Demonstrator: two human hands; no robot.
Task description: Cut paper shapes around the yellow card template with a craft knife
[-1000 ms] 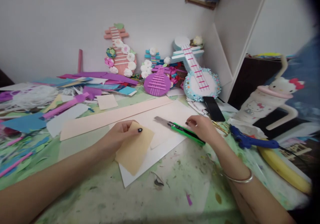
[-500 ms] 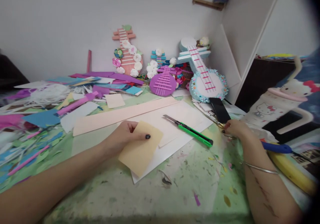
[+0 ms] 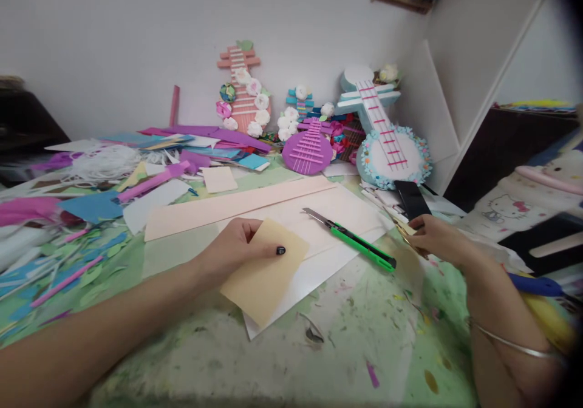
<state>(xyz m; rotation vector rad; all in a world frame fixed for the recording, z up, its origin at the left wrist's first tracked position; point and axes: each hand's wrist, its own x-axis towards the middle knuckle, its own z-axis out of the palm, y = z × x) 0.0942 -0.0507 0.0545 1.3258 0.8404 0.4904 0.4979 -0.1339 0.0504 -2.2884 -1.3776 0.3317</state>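
My left hand pinches a pale yellow piece of foam sheet or card, thumb on top, tilted above the white sheet. At the right, the fingers of my right hand close on the gold handles of a pair of scissors. Part of the scissors is hidden by the fingers. Between my hands lies a green utility knife, blade out and pointing to the upper left, on pale pink sheets. A long pale pink strip lies behind my left hand.
Coloured scraps heap up on the left. Decorated lute-shaped crafts stand at the back, among them a purple one and a pale blue one. A black flat object, a blue handle and a tumbler are at right.
The view has swung slightly left, so things appear further right. My right hand has lifted the scissors' handles a little. My left hand keeps hold of the yellow piece.
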